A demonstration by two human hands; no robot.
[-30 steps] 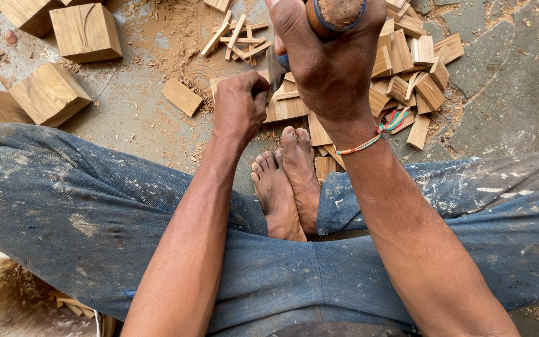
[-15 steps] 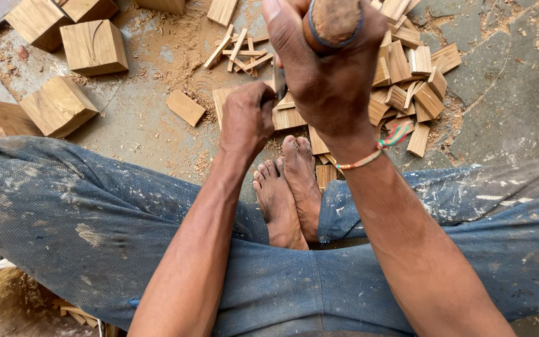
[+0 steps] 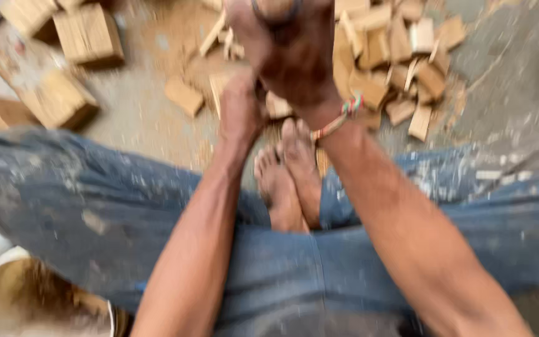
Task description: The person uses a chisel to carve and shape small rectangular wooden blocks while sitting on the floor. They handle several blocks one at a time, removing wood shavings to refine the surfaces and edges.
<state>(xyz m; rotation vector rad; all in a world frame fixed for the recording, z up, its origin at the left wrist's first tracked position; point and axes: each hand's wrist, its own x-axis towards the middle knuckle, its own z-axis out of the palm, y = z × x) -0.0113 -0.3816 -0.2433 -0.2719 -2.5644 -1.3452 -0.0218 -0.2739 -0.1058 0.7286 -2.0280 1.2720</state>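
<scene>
Two hands work at the upper middle of the frame. The right hand (image 3: 291, 53) is clenched around a wooden handle (image 3: 276, 7), cut off by the top edge. The left hand (image 3: 239, 109) is curled just below it, on a small wood piece (image 3: 221, 84); blur hides its fingers. Three large wooden blocks (image 3: 88, 34) lie at upper left, one cut off. A pile of small wood chips (image 3: 400, 68), too smeared to count, fills the upper right. Two bare feet (image 3: 288, 175) rest between blue-jeaned legs.
</scene>
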